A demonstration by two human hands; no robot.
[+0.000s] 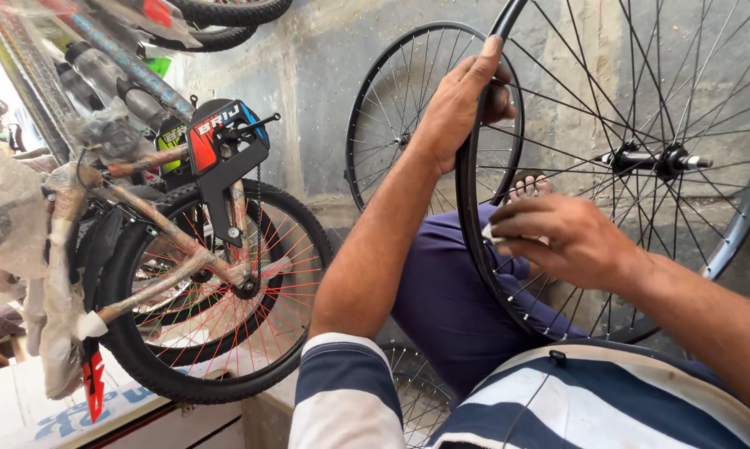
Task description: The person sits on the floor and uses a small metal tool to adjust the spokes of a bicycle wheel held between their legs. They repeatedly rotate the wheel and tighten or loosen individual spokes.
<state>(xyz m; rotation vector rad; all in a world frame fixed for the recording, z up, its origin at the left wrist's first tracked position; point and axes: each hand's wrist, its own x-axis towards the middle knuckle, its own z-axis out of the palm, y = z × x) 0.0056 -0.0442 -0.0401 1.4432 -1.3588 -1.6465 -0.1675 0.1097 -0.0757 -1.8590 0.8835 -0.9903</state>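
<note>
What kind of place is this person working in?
Likely a bicycle repair or assembly shop: the left hand grips a bare spoked wheel rim, a second rim leans on the wall, and a wrapped new bicycle stands nearby.

A single view is taken from the head, angled down and forward, close over the lap toward a wheel rim (474,249) and wall (325,75).

Navy/white striped tee, short sleeves; purple trousers; bare forearms, no gloves.

A rough grey plastered wall (325,91) is standing in daylight beyond the hands, with a pale wooden platform (26,407) lying lower left of them.
</note>
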